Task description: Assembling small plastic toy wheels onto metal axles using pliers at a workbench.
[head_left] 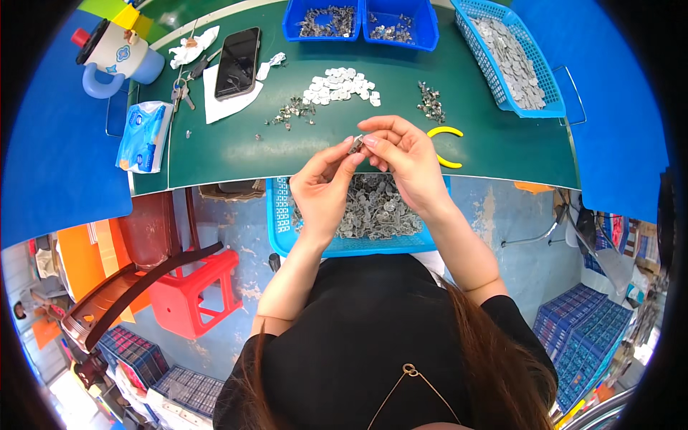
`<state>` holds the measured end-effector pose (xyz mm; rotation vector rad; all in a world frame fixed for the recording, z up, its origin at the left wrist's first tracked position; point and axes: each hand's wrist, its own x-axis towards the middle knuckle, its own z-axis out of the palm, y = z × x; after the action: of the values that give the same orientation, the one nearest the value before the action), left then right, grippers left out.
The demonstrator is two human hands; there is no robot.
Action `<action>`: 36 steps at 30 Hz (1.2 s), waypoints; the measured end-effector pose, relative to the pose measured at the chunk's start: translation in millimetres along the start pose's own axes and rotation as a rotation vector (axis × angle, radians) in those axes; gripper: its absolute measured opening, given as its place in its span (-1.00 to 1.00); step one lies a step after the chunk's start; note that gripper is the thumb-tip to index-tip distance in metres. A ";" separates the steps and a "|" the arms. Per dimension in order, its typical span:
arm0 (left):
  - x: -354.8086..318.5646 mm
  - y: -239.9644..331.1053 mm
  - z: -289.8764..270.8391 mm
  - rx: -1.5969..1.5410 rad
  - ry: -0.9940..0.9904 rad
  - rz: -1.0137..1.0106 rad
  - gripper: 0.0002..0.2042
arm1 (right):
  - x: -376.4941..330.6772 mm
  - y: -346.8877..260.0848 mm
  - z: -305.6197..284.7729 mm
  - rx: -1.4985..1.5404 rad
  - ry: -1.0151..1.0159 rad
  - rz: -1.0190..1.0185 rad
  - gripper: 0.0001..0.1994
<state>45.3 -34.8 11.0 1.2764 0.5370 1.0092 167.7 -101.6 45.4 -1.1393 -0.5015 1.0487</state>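
My left hand point(320, 185) and my right hand point(408, 161) meet above the near edge of the green table. Between both thumbs and forefingers is a small silvery metal piece point(356, 145), too small to tell its exact kind. Under my hands, a blue plastic basket point(275, 228) full of flat metal pieces point(380, 215) sits at my lap. Farther up the table lie a pile of white square pieces point(342, 86) and two small heaps of metal bits, one left point(294, 111) and one right point(431, 102). Yellow-handled pliers point(448, 165) lie beside my right hand, partly hidden by it.
Two blue bins point(322, 36) of metal bits stand at the back. A light-blue basket point(534, 107) of flat discs is at the right. At the left are a phone point(238, 63), keys point(184, 94), a tissue pack point(145, 136) and a mug point(118, 54). A red stool point(188, 304) stands below.
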 end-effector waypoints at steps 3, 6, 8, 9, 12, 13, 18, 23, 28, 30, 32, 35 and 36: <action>-1.2 -0.8 1.0 -0.030 0.012 -0.003 -0.77 | -1.3 0.0 2.6 0.010 0.018 -0.008 -0.78; -1.1 -0.9 1.5 -0.031 0.003 0.027 -0.78 | -1.5 0.6 2.8 -0.001 0.016 -0.034 -0.78; -1.1 -1.8 1.4 -0.034 0.007 0.036 -0.79 | -1.9 -0.1 4.3 0.006 0.025 -0.025 -0.79; -1.1 -2.0 1.3 -0.037 0.011 0.044 -0.80 | -2.2 -0.3 4.9 0.013 0.034 -0.015 -0.80; -0.3 -1.4 1.4 0.041 0.007 0.111 -0.80 | -3.8 2.0 3.6 0.046 0.037 0.004 -0.82; 0.4 -1.7 1.1 0.041 0.007 0.111 -0.80 | -4.0 3.2 3.8 0.047 0.036 0.004 -0.82; 2.8 1.1 -0.4 0.263 -0.062 0.253 -0.80 | -6.0 9.0 5.3 0.094 0.105 -0.039 -0.84; -1.3 -4.8 -0.7 0.178 -0.003 0.206 -0.84 | -8.8 12.4 6.0 0.119 0.101 -0.063 -0.86; -3.8 -0.4 3.2 0.047 0.036 0.116 -0.87 | -13.0 14.1 4.0 0.134 0.066 -0.057 -0.87; -4.0 0.0 0.7 0.085 0.039 0.124 -0.88 | -16.8 7.2 5.8 -0.041 0.098 -0.115 -0.86; -4.5 -1.1 -2.5 0.043 0.057 0.098 -0.88 | -16.4 10.0 -18.7 -0.554 0.230 -0.415 -0.80; -2.2 -1.5 -7.1 0.015 0.078 0.084 -0.89 | -19.2 4.0 -59.2 -1.304 0.451 -0.731 -0.71; -2.3 -1.7 -7.4 0.027 0.075 0.092 -0.89 | -22.4 5.0 -70.0 -1.417 0.476 -0.710 -0.67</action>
<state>38.7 -32.8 7.1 1.3010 0.5549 1.1332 210.1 -155.2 17.9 -2.0976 -1.2028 -0.3877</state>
